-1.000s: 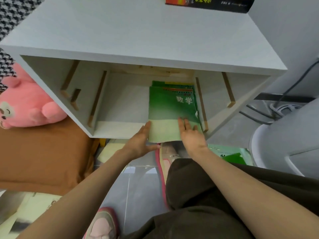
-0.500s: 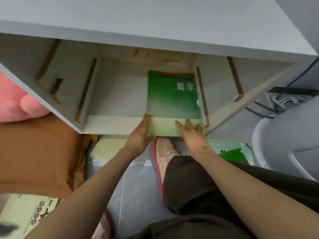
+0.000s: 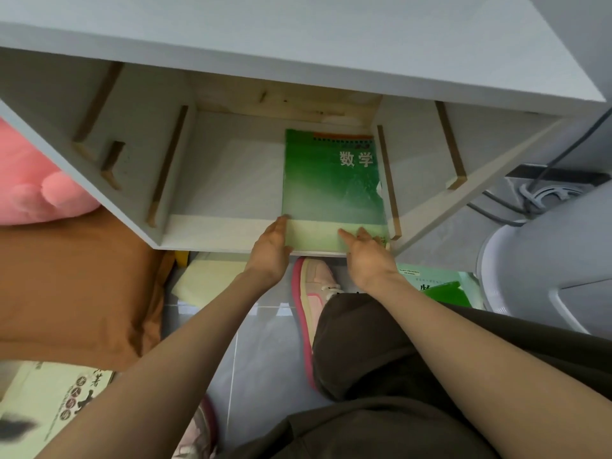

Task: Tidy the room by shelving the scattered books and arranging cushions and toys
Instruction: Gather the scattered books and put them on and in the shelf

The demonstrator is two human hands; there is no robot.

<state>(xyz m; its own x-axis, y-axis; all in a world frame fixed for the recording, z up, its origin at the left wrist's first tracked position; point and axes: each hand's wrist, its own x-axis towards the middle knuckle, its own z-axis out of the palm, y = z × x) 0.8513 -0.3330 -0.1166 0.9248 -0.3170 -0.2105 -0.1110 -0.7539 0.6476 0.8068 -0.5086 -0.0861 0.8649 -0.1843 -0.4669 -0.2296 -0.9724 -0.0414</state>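
A green book (image 3: 331, 187) with white characters on its cover lies flat on top of a stack at the right side of the white cabinet's (image 3: 231, 233) lower shelf. My left hand (image 3: 270, 250) touches the book's near left corner with straight fingers. My right hand (image 3: 366, 256) rests with straight fingers on the book's near edge, towards the right. Another green book (image 3: 440, 286) lies on the floor below the cabinet, at the right. A pale book (image 3: 49, 402) with dark characters lies on the floor at the lower left.
A pink plush toy (image 3: 36, 187) sits on a brown cushion (image 3: 76, 293) left of the cabinet. A pale yellow book (image 3: 212, 279) lies under the cabinet's front. A white round base (image 3: 543, 260) and grey cables (image 3: 496, 210) are at the right. My pink shoe (image 3: 314, 286) is on the grey tiles.
The green book has slid deeper onto the shelf and lies squarer with the stack. Both hands followed it in and stay at its near edge. The camera moved closer and lower.
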